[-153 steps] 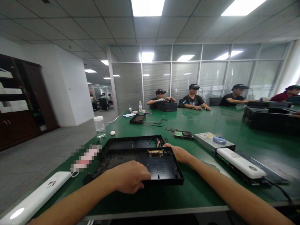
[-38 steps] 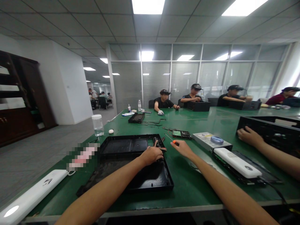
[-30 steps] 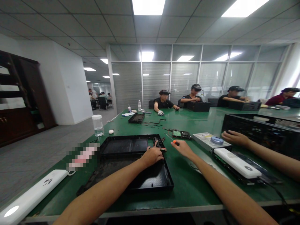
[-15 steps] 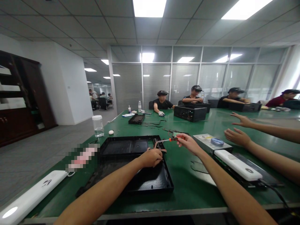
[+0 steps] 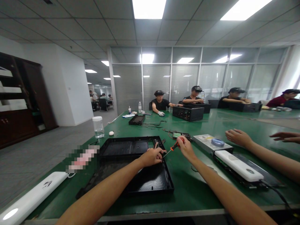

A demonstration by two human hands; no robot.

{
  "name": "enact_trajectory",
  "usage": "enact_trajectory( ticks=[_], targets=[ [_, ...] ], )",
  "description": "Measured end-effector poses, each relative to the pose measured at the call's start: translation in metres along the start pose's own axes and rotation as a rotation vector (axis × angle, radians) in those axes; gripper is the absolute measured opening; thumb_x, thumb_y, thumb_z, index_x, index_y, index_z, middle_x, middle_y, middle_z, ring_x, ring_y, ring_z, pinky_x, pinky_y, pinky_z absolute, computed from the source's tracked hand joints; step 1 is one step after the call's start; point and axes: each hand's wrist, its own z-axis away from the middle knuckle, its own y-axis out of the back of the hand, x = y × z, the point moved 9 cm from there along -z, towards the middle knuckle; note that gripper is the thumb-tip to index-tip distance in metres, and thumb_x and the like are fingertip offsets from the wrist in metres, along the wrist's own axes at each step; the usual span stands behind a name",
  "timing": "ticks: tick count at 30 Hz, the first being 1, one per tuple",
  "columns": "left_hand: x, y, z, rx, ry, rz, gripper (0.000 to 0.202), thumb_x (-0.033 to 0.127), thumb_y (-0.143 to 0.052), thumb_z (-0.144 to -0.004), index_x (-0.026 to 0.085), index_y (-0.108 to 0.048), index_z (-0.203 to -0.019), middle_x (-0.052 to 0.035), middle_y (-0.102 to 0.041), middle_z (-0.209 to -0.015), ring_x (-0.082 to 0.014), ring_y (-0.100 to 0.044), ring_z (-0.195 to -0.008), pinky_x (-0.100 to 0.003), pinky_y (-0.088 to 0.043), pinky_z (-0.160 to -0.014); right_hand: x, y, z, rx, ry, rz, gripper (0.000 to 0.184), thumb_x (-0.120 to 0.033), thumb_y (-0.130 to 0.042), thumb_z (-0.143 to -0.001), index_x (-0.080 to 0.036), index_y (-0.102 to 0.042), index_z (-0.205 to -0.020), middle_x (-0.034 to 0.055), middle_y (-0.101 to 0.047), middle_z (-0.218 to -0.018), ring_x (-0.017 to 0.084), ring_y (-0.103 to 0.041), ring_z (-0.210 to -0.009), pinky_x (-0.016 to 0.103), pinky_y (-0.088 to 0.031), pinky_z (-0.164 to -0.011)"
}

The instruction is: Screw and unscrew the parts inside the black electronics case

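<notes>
Over the black tray (image 5: pixel 152 179), the left hand (image 5: pixel 152 157) pinches wires (image 5: pixel 156 145) in curled fingers; right of the tray, the right hand (image 5: pixel 186 147) clasps a screwdriver (image 5: pixel 173 146) between pressed fingers

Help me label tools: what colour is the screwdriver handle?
Handle: red-orange and black, best in head view.
</notes>
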Motion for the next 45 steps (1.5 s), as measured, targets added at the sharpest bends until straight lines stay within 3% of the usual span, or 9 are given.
enact_trajectory(
  ticks=[7,13,20,24,27,35,39,42,45],
  targets=[
    [-0.002,-0.001,0.0,-0.007,0.014,-0.021,0.031,0.02,-0.062,-0.071,0.016,-0.047,-0.099,0.001,-0.063,-0.079,-0.0081,-0.059,-0.065,-0.018,-0.042,-0.065,-0.011,-0.003,0.0,-0.037,0.09,0.146,0.035,-0.048,-0.033,-0.082,-0.018,-0.05,-0.077,-0.0012,-0.048,-0.059,0.013,-0.046,-0.055,0.023,-0.036,-0.054],
    [0.001,0.001,0.001,0.007,0.001,-0.046,0.031,0.018,-0.061,-0.071,0.017,-0.048,-0.099,0.0025,-0.063,-0.078,-0.0085,-0.059,-0.066,-0.018,-0.042,-0.065,-0.057,-0.006,-0.004,-0.208,0.248,0.591,0.04,-0.049,-0.033,-0.083,-0.018,-0.054,-0.067,0.0039,-0.057,-0.06,0.015,-0.051,-0.058,0.024,-0.032,-0.057],
    [0.005,0.004,0.004,-0.009,0.021,-0.085,0.031,0.017,-0.061,-0.071,0.018,-0.046,-0.098,0.0025,-0.063,-0.08,-0.0105,-0.06,-0.072,-0.019,-0.042,-0.066,-0.123,-0.048,0.001,-0.613,0.398,0.764,0.036,-0.046,-0.033,-0.086,-0.019,-0.054,-0.098,0.0056,-0.064,-0.073,0.018,-0.057,-0.065,0.025,-0.031,-0.059],
    [0.005,0.006,0.006,-0.008,0.038,-0.1,0.024,0.019,-0.061,-0.071,0.017,-0.048,-0.091,0.0017,-0.063,-0.08,-0.0124,-0.06,-0.074,-0.02,-0.042,-0.065,-0.137,-0.064,-0.007,-0.599,0.406,0.975,0.052,-0.057,-0.028,-0.083,-0.016,-0.059,-0.078,0.0126,-0.064,-0.069,0.024,-0.059,-0.067,0.029,-0.033,-0.061],
    [0.006,0.008,0.007,0.003,0.037,-0.098,0.027,0.019,-0.061,-0.071,0.017,-0.047,-0.095,0.0014,-0.064,-0.079,-0.013,-0.061,-0.075,-0.02,-0.042,-0.065,-0.142,-0.072,-0.009,-0.618,0.417,0.962,0.049,-0.054,-0.028,-0.084,-0.016,-0.059,-0.087,0.0124,-0.064,-0.071,0.024,-0.059,-0.065,0.03,-0.034,-0.059],
    [0.004,0.007,0.008,0.0,0.035,-0.104,0.028,0.019,-0.061,-0.071,0.018,-0.047,-0.096,0.0013,-0.064,-0.081,-0.013,-0.061,-0.076,-0.02,-0.042,-0.067,-0.125,-0.065,-0.015,-0.626,0.348,0.889,0.048,-0.056,-0.033,-0.082,-0.017,-0.062,-0.083,0.0111,-0.065,-0.073,0.022,-0.059,-0.065,0.029,-0.035,-0.059],
    [0.007,0.007,0.007,-0.001,0.002,-0.116,0.036,0.017,-0.06,-0.071,0.019,-0.047,-0.105,0.0024,-0.063,-0.081,-0.0118,-0.06,-0.074,-0.02,-0.041,-0.068,-0.112,-0.048,-0.021,-0.472,0.313,0.855,0.052,-0.06,-0.036,-0.078,-0.017,-0.06,-0.059,0.0114,-0.062,-0.061,0.022,-0.058,-0.062,0.029,-0.034,-0.058],
    [0.015,0.008,0.006,-0.015,-0.058,-0.149,0.04,0.015,-0.058,-0.071,0.02,-0.048,-0.109,0.002,-0.063,-0.083,-0.0116,-0.059,-0.075,-0.02,-0.041,-0.07,-0.078,-0.03,-0.022,-0.392,0.228,0.612,0.047,-0.052,-0.036,-0.079,-0.018,-0.057,-0.055,0.0066,-0.059,-0.056,0.018,-0.055,-0.056,0.028,-0.034,-0.055],
    [0.023,0.01,0.006,-0.005,-0.116,-0.187,0.043,0.013,-0.057,-0.071,0.021,-0.047,-0.112,0.0019,-0.062,-0.084,-0.0125,-0.058,-0.08,-0.021,-0.04,-0.073,-0.01,-0.004,-0.022,-0.271,-0.056,0.172,0.041,-0.048,-0.035,-0.078,-0.018,-0.056,-0.059,0.0,-0.05,-0.045,0.013,-0.046,-0.042,0.025,-0.031,-0.043]
  ],
)
